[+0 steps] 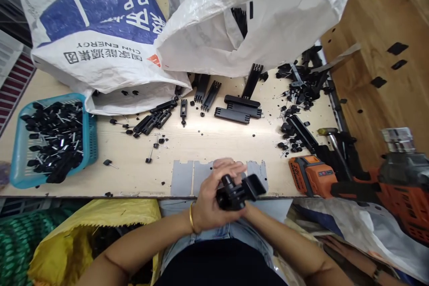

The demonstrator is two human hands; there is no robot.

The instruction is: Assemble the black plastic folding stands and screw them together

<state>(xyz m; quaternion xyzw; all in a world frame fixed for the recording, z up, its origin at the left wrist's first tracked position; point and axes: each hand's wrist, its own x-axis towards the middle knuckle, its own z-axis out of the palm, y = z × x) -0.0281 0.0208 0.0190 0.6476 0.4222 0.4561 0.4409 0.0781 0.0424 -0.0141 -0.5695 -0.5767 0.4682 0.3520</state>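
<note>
At the near table edge (134, 195), the left hand (205, 197) grips a black part (231, 197); whether the mostly hidden right hand (247, 211) grips it, I cannot tell.

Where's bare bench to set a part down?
Nearly bare strip: between the bars and grey pads. Smaller patch: between pads and orange battery. Crowded: right, heaped parts; left, full basket, loose knobs beside it; front centre, left hand holding a black piece.

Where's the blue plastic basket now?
At the head view's left, the blue plastic basket stands on the pale tabletop, beside the white woven sack with blue print.
</note>
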